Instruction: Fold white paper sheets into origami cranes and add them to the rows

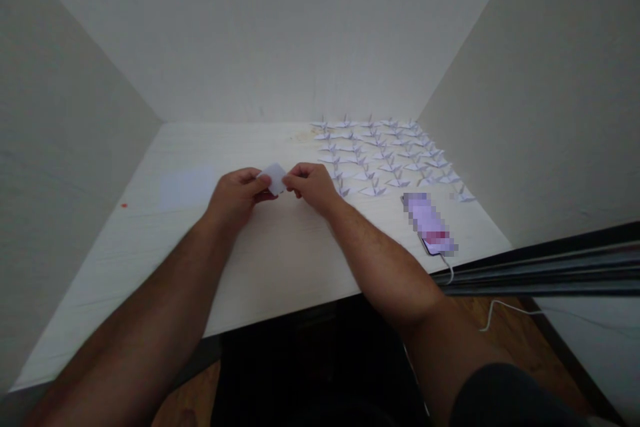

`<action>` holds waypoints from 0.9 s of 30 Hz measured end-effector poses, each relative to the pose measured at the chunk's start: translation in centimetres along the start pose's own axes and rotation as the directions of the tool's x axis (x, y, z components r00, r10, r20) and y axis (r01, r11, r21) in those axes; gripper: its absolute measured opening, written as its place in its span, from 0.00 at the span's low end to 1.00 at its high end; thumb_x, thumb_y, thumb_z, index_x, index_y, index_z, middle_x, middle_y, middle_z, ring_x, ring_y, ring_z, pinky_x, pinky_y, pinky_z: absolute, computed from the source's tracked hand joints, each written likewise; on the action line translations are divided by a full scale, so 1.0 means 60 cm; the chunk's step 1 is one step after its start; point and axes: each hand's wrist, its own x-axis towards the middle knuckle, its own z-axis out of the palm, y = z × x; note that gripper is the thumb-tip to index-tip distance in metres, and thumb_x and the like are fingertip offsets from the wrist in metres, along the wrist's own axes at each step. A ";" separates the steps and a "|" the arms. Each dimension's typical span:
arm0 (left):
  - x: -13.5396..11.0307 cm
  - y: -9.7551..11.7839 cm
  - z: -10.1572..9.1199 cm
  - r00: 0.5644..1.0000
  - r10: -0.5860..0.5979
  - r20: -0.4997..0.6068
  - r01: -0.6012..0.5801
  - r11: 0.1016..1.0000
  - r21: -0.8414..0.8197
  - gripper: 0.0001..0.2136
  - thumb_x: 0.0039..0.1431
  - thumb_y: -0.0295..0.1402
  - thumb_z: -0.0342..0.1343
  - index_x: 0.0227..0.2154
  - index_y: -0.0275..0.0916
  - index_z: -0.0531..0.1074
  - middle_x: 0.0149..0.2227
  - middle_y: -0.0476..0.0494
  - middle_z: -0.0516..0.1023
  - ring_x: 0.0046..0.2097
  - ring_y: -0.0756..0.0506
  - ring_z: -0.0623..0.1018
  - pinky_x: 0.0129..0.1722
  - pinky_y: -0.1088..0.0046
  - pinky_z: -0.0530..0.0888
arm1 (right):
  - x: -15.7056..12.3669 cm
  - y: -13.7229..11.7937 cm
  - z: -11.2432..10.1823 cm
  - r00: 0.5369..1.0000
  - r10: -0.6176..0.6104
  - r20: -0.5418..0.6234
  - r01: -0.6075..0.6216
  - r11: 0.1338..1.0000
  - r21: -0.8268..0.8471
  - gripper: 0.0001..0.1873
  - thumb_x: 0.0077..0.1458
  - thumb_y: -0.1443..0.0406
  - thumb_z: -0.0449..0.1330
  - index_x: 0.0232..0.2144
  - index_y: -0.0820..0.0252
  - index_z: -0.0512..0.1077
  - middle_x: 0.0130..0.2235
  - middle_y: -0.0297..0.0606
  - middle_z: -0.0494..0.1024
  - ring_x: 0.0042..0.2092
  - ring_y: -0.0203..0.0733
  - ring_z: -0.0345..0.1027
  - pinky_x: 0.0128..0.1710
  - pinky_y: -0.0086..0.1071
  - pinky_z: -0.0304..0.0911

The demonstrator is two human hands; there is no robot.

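A small folded piece of white paper (275,177) is held above the middle of the desk, turned so that it looks like a diamond. My left hand (239,192) grips its left side, thumb on the near face and fingers behind. At its right corner, my right hand (313,185) pinches the paper between thumb and forefinger. The finer creases are too small to make out. Rows of white paper cranes (380,155) stand on the desk to the right, beyond my right hand.
A phone (429,223) with a white cable (450,271) lies at the desk's right front. White paper (185,187) lies flat on the left, near a small red spot (124,205). Walls enclose the white desk (280,260) at the back and both sides.
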 end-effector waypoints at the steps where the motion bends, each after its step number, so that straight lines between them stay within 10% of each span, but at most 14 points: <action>1: 0.000 0.001 -0.001 1.000 -0.019 0.011 0.020 1.000 -0.016 0.10 0.44 0.36 0.65 0.23 0.36 0.72 0.27 0.44 0.78 0.29 0.46 0.78 0.33 0.65 0.79 | -0.001 -0.001 0.000 1.000 0.005 0.017 -0.006 0.999 0.042 0.09 0.46 0.61 0.63 0.21 0.61 0.70 0.20 0.29 0.71 0.22 0.29 0.58 0.22 0.25 0.54; 14: -0.001 0.013 -0.020 0.986 -0.038 0.163 0.027 0.997 0.074 0.09 0.39 0.34 0.66 0.23 0.37 0.74 0.25 0.45 0.76 0.25 0.49 0.74 0.26 0.72 0.72 | -0.010 -0.018 -0.010 0.981 0.041 0.187 -0.067 0.988 0.138 0.08 0.43 0.64 0.63 0.20 0.61 0.68 0.18 0.28 0.69 0.20 0.28 0.58 0.20 0.24 0.54; 27: 0.001 -0.005 -0.008 0.992 0.112 0.054 -0.120 0.977 0.176 0.07 0.43 0.32 0.66 0.24 0.38 0.74 0.20 0.52 0.70 0.20 0.54 0.65 0.20 0.76 0.60 | -0.004 0.000 -0.002 0.998 -0.051 -0.036 0.050 0.998 -0.025 0.10 0.47 0.59 0.62 0.24 0.61 0.71 0.20 0.30 0.70 0.22 0.31 0.60 0.22 0.26 0.55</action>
